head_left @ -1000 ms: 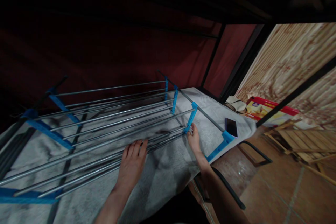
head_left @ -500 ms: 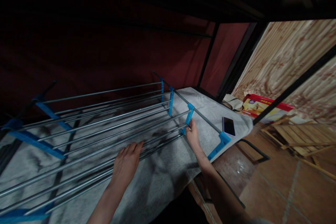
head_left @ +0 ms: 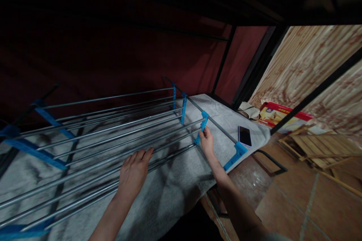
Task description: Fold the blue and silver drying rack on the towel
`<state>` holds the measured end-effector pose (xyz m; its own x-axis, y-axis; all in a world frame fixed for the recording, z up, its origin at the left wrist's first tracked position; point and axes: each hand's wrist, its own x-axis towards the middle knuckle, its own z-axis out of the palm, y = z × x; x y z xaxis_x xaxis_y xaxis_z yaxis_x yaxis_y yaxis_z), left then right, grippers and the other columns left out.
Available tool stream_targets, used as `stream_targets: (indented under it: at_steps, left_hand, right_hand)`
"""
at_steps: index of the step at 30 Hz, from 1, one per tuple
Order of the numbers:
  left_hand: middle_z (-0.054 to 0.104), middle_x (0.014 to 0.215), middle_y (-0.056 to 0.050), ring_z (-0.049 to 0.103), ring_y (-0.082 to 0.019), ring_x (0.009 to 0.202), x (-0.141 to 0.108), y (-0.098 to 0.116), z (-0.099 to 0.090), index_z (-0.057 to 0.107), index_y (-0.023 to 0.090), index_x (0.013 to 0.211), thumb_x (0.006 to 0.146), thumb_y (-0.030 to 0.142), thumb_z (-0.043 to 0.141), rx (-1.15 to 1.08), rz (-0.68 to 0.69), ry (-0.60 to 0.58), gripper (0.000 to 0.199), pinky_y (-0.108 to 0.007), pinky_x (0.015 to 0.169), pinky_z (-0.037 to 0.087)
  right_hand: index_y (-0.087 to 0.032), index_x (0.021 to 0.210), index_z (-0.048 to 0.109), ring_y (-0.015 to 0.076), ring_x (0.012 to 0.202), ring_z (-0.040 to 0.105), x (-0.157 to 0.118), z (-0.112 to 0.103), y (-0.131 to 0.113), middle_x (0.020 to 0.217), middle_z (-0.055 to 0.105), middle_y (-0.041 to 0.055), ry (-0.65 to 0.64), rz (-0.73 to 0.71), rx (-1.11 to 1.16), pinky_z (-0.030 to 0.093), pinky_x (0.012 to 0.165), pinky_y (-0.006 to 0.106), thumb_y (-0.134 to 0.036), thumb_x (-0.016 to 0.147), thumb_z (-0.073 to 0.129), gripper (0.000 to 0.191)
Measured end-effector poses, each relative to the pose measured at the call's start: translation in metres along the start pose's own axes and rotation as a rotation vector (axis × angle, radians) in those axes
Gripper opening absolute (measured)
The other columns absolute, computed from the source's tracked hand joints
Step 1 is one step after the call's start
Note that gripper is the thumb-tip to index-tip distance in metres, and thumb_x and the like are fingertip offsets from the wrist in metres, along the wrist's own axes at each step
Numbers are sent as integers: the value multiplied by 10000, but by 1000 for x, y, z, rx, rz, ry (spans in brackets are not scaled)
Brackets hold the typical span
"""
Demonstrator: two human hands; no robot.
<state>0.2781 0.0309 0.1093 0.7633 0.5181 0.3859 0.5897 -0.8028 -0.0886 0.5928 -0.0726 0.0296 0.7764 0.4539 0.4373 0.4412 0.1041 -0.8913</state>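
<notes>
A rack of grey metal rods point(head_left: 113, 128) with blue plastic brackets lies across the grey cloth. Over the rods nearest me, my left hand point(head_left: 134, 171) is closed, its fingers curled around a rod and its palm down. At the rack's right side, my right hand point(head_left: 207, 142) pinches the end of a rod against a blue bracket point(head_left: 203, 120); the fingertips partly hide that joint. A long grey side bar point(head_left: 220, 127) runs through the tops of the right-hand brackets. Closer to me on this bar, another blue bracket point(head_left: 236, 155) has no rods in it.
A phone point(head_left: 244, 136) rests on the grey cloth point(head_left: 181, 184) right of the rack. Beyond the cloth's edge are a red and yellow box point(head_left: 283, 116) and a folded wooden piece point(head_left: 325, 147) on the tiled floor. Dark frame posts point(head_left: 224, 60) stand behind.
My right hand has moved slightly up along the blue bracket, and the rod end at its fingers sits a little higher. My left hand stays on the rods. The view has shifted slightly.
</notes>
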Motion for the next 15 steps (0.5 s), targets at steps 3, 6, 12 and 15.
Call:
stream_targets:
  at_steps: [3,6,12,15]
  left_hand:
    - [727,987,-90,668,-265,871,0,-1,0,645,205,1313,1007,234,378,6,6,-4,407,-406,800,492]
    - [731,1005,-97,672,-268,884,2,-2,0,640,200,1322,997,211,383,5,11,-27,414,-408,810,498]
    - [739,1056,-90,682,-260,912,2,-5,-1,635,198,1329,986,178,391,-2,23,-67,421,-395,832,514]
    - [742,1042,-91,689,-261,899,2,-6,-2,637,200,1326,1002,213,369,-9,21,-68,420,-400,829,521]
  right_hand:
    - [-223,1086,655,207,932,606,0,-1,-3,1032,691,37,8,27,17,468,904,339,-323,865,555,263]
    - [-213,1096,658,214,965,610,-1,-1,-7,1056,699,47,10,29,30,463,930,347,-330,866,564,274]
    - [-203,1042,667,208,932,611,-2,-1,-12,1004,703,44,6,30,32,467,902,334,-339,869,565,242]
    - [-204,1039,671,206,908,613,-3,-1,-11,995,706,44,1,36,27,472,885,332,-345,869,563,245]
